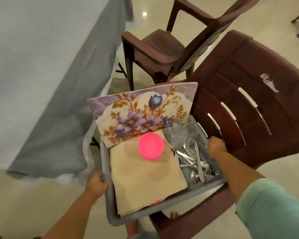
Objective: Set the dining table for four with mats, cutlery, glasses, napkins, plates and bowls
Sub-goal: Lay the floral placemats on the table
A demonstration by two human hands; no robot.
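Observation:
I hold a grey plastic tub [203, 187] by its two sides. My left hand [96, 184] grips its left rim and my right hand [216, 146] grips its right rim. Inside, floral place mats [140, 114] stand on edge at the far side. Folded beige napkins [145, 180] lie in the middle with an upturned pink bowl [151, 148] on top. Clear glasses [185, 131] and a pile of steel cutlery [197, 164] fill the right part. The tub sits over the seat of a brown chair [240, 94].
The dining table under a grey cloth [41, 75] lies to the left, its cloth hanging down to near the floor. A second brown plastic chair [162, 49] stands beyond the tub. Pale tiled floor [24, 204] surrounds everything.

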